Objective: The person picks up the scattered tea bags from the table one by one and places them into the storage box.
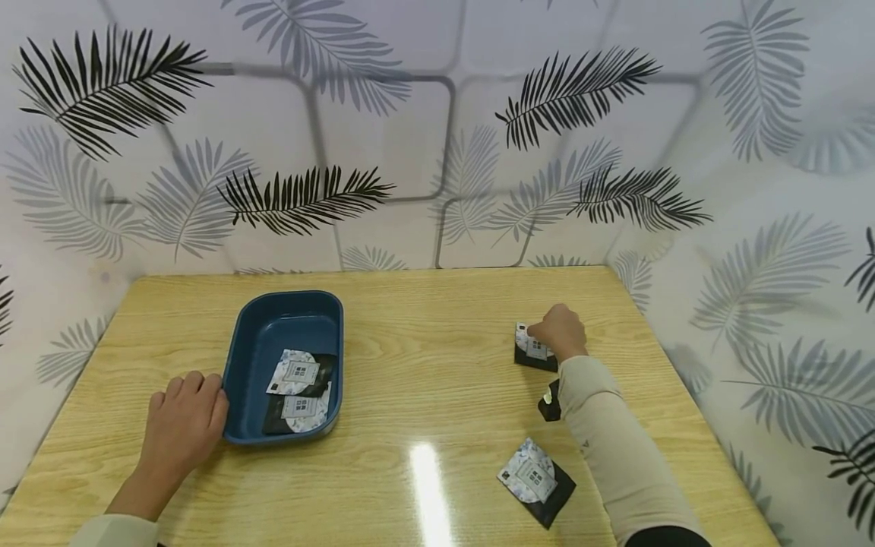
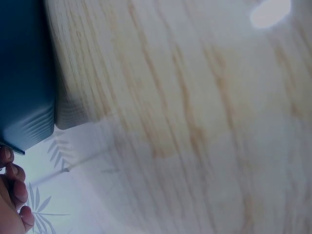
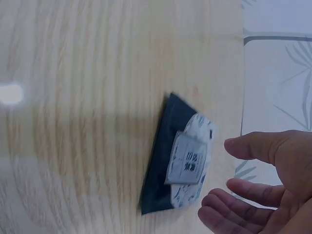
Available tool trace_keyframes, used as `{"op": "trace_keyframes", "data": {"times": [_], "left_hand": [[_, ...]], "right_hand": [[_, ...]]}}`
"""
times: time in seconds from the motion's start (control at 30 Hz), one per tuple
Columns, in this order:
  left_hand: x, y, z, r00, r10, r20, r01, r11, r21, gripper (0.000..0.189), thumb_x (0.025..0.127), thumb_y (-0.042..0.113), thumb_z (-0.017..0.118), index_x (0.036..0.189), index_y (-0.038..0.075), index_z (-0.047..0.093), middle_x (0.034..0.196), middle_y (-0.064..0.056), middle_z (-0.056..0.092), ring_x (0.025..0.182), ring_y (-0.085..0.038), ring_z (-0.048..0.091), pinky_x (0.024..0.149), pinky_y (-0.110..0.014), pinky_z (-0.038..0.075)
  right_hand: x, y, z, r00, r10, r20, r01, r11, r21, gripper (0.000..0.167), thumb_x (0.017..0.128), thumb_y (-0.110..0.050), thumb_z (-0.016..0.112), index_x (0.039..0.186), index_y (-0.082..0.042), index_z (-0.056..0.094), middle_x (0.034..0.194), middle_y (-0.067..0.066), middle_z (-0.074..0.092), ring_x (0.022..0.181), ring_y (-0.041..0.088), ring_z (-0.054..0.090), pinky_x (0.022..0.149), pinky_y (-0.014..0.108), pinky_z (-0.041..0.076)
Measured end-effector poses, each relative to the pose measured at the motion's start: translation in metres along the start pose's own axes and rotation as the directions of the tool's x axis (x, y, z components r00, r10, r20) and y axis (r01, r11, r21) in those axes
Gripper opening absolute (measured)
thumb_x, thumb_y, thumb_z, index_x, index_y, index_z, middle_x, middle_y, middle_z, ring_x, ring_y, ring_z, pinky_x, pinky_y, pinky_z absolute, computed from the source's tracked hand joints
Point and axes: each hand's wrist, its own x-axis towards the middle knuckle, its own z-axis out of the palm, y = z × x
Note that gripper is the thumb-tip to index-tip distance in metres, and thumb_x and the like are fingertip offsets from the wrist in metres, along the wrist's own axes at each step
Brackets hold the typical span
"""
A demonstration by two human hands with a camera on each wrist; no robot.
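Note:
My left hand point(image 1: 184, 414) rests at the left side of a dark blue plastic bin point(image 1: 235, 365). In the left wrist view, its loosely bent fingers point(image 2: 17, 187) are right at the bin's rim. Two black-and-white sachets point(image 1: 301, 372) with pale printed labels lie overlapping inside the bin. At the right of the table, my right hand point(image 1: 563, 330) reaches over another such sachet point(image 3: 187, 158), partly covering it in the head view. The right wrist view shows thumb and fingers spread apart beside the sachet's white end, with nothing between them.
One more sachet point(image 1: 536, 482) lies at an angle nearer the front of the wooden table point(image 1: 410, 342). A dark packet point(image 1: 550, 403) is partly hidden under my right forearm. Leaf-patterned cloth point(image 1: 383, 152) hangs behind the table and along its right side.

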Motion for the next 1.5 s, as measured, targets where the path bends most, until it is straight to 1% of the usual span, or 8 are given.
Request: {"op": "trace_keyframes", "data": {"times": [0.1, 0.17, 0.23, 0.33, 0.43, 0.63, 1.3, 1.5], "left_hand": [[0.0, 0.0, 0.001, 1.0, -0.001, 0.004, 0.001, 1.0, -0.001, 0.018, 0.099, 0.014, 0.046, 0.083, 0.007, 0.049, 0.08, -0.01, 0.045, 0.071, -0.027, 0.039, 0.062, -0.039, 0.023], [0.0, -0.001, 0.001, 1.0, 0.0, 0.002, 0.0, 1.0, -0.001, 0.017, 0.099, 0.014, 0.046, 0.083, 0.007, 0.049, 0.08, -0.01, 0.045, 0.071, -0.027, 0.039, 0.062, -0.039, 0.023], [0.0, -0.001, 0.001, 1.0, 0.004, -0.005, -0.004, 1.0, -0.001, 0.017, 0.098, 0.014, 0.047, 0.083, 0.007, 0.049, 0.08, -0.01, 0.046, 0.071, -0.027, 0.039, 0.062, -0.039, 0.023], [0.0, -0.001, 0.002, 1.0, 0.009, -0.015, -0.009, 1.0, 0.0, 0.016, 0.098, 0.013, 0.047, 0.083, 0.006, 0.049, 0.08, -0.011, 0.046, 0.071, -0.028, 0.039, 0.062, -0.039, 0.024], [0.0, -0.001, 0.002, 1.0, 0.01, -0.02, -0.01, 1.0, -0.001, 0.016, 0.098, 0.013, 0.047, 0.083, 0.006, 0.049, 0.08, -0.011, 0.046, 0.071, -0.028, 0.039, 0.062, -0.039, 0.024], [-0.001, -0.001, 0.002, 1.0, 0.007, -0.013, -0.007, 1.0, -0.005, 0.017, 0.098, 0.013, 0.047, 0.083, 0.007, 0.049, 0.081, -0.011, 0.047, 0.072, -0.028, 0.04, 0.062, -0.039, 0.024], [-0.001, -0.003, 0.003, 1.0, -0.006, 0.01, 0.006, 1.0, 0.0, 0.016, 0.098, 0.014, 0.047, 0.085, 0.006, 0.051, 0.082, -0.011, 0.048, 0.073, -0.029, 0.041, 0.062, -0.04, 0.025], [-0.001, -0.003, 0.003, 1.0, -0.005, 0.002, 0.005, 1.0, 0.0, 0.016, 0.098, 0.014, 0.048, 0.084, 0.006, 0.05, 0.081, -0.011, 0.047, 0.072, -0.028, 0.041, 0.062, -0.039, 0.025]], "right_hand": [[-0.001, 0.004, 0.0, 0.999, 0.023, -0.035, -0.023, 1.0, -0.014, 0.025, 0.085, -0.022, 0.067, 0.074, -0.005, 0.053, 0.068, 0.006, 0.052, 0.06, 0.019, 0.048, 0.055, 0.033, 0.042], [-0.001, 0.006, 0.0, 0.998, 0.029, -0.049, -0.03, 0.999, -0.018, 0.027, 0.086, -0.024, 0.068, 0.089, 0.001, 0.06, 0.081, 0.012, 0.061, 0.07, 0.024, 0.055, 0.062, 0.036, 0.047], [-0.002, 0.008, 0.001, 0.998, 0.037, -0.043, -0.038, 0.999, -0.016, 0.031, 0.086, -0.025, 0.069, 0.094, 0.004, 0.062, 0.084, 0.014, 0.063, 0.072, 0.025, 0.057, 0.064, 0.036, 0.048], [-0.001, 0.009, 0.003, 0.999, 0.04, -0.029, -0.04, 0.999, -0.009, 0.031, 0.086, -0.029, 0.071, 0.082, -0.001, 0.059, 0.072, 0.007, 0.058, 0.065, 0.02, 0.052, 0.059, 0.032, 0.045], [0.0, 0.011, 0.004, 0.999, 0.041, -0.011, -0.041, 0.999, -0.005, 0.041, 0.085, -0.033, 0.074, 0.066, -0.009, 0.046, 0.058, -0.001, 0.043, 0.057, 0.015, 0.043, 0.054, 0.029, 0.038], [-0.001, 0.012, 0.005, 0.998, 0.054, 0.021, -0.054, 0.998, 0.007, 0.051, 0.084, -0.035, 0.076, 0.059, -0.014, 0.038, 0.05, -0.005, 0.031, 0.049, 0.011, 0.033, 0.048, 0.028, 0.033], [0.0, 0.015, 0.01, 0.995, 0.097, 0.02, -0.096, 0.995, -0.037, 0.038, 0.083, -0.036, 0.078, 0.074, -0.004, 0.059, 0.06, 0.002, 0.048, 0.056, 0.016, 0.045, 0.052, 0.029, 0.039], [0.002, 0.017, 0.009, 0.995, 0.094, 0.015, -0.094, 0.996, -0.009, 0.047, 0.082, -0.035, 0.078, 0.097, 0.008, 0.067, 0.082, 0.016, 0.065, 0.068, 0.022, 0.054, 0.06, 0.033, 0.047]]}}
